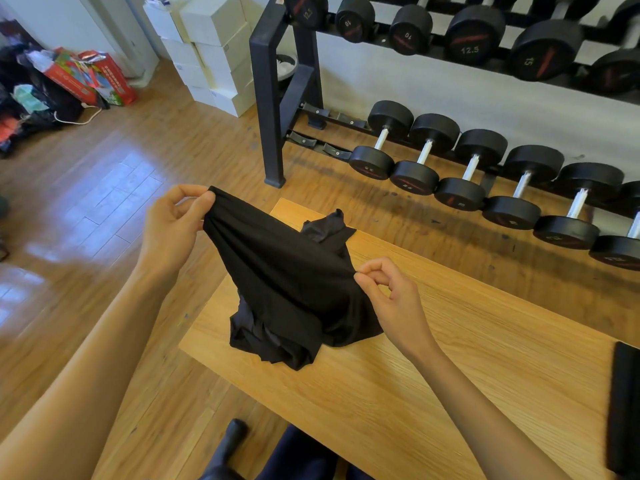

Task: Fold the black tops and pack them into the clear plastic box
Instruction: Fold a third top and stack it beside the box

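A black top (287, 275) hangs stretched between my two hands above the left end of a wooden table (485, 341). My left hand (173, 223) pinches one corner of its edge, held up past the table's left end. My right hand (391, 299) pinches the other corner lower down, over the table. The rest of the cloth lies bunched on the tabletop below, and a crumpled part sticks up behind it. No clear plastic box is in view.
A black dumbbell rack (273, 109) with several dumbbells (450, 168) stands behind the table. White boxes (214, 46) are stacked at the back, with bags (90, 77) on the wooden floor at left. A flat black object (625, 407) lies at the table's right edge.
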`<control>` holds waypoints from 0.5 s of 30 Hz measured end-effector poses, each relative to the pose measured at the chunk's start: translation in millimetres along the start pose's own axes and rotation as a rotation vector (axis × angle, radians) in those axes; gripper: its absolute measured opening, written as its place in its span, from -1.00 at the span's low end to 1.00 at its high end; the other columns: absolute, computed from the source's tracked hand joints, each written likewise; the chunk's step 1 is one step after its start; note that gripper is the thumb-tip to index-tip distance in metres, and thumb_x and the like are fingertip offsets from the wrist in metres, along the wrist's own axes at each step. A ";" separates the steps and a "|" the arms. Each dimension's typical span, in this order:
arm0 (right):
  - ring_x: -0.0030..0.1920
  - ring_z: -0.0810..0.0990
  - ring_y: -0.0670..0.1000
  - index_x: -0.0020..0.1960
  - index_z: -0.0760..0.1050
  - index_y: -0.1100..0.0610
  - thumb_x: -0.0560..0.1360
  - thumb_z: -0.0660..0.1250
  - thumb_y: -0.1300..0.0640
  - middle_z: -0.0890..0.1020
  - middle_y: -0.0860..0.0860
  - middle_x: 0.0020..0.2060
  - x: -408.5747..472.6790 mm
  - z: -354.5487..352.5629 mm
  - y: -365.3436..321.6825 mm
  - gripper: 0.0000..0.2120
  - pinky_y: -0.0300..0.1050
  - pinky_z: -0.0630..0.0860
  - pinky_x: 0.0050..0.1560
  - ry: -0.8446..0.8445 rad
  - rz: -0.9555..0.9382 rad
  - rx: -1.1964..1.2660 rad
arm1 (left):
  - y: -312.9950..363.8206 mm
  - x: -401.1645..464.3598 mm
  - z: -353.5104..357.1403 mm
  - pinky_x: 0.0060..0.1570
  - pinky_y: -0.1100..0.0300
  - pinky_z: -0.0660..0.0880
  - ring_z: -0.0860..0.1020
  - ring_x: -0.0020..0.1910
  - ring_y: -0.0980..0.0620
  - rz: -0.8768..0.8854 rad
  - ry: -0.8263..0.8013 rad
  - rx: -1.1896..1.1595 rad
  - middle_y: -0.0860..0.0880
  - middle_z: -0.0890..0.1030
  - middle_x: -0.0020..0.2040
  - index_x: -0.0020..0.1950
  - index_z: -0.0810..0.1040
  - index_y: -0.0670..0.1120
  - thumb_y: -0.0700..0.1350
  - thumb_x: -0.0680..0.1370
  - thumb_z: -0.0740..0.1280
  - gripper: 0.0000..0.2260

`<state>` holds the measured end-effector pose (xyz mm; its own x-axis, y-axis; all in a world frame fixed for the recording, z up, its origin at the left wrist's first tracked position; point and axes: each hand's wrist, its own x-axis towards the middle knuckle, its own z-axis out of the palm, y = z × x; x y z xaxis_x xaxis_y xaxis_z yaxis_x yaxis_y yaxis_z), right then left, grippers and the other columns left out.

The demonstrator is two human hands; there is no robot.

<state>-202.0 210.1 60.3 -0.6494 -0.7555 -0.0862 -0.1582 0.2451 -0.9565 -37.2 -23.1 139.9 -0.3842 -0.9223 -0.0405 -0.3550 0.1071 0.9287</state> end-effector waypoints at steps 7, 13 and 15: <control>-0.11 0.63 -0.25 -0.06 0.62 -0.06 0.54 0.38 0.13 0.69 -0.19 -0.21 7.5 -2.5 -3.6 -0.90 -0.45 0.46 -0.10 0.062 0.083 0.022 | -12.1 -9.5 15.8 -0.20 0.41 0.52 0.61 -0.17 0.15 -0.119 -0.008 0.010 0.01 0.67 -0.12 0.04 0.59 -0.07 -0.09 0.61 0.32 -0.91; -0.09 0.63 -0.19 -0.10 0.68 0.00 0.52 0.41 0.13 0.70 -0.18 -0.20 13.9 6.8 -15.6 -0.92 -0.34 0.53 -0.05 0.045 0.090 0.089 | -12.6 -50.2 68.0 -0.22 0.34 0.55 0.62 -0.29 0.18 -0.181 -0.222 -0.074 0.01 0.68 -0.29 0.02 0.59 -0.05 -0.07 0.60 0.35 -0.92; -0.08 0.63 -0.20 -0.08 0.68 0.00 0.51 0.41 0.12 0.70 -0.19 -0.19 15.7 10.6 -18.3 -0.93 -0.33 0.53 -0.03 0.031 0.103 0.093 | -11.3 -62.2 82.2 -0.16 0.36 0.57 0.64 -0.21 0.09 -0.172 -0.251 -0.105 -0.10 0.70 -0.22 0.03 0.58 -0.06 -0.08 0.59 0.35 -0.92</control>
<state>-201.4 187.3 73.5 -0.6819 -0.7095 -0.1780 -0.0204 0.2617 -0.9649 -79.3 63.6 101.6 -0.5290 -0.8017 -0.2782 -0.3485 -0.0936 0.9326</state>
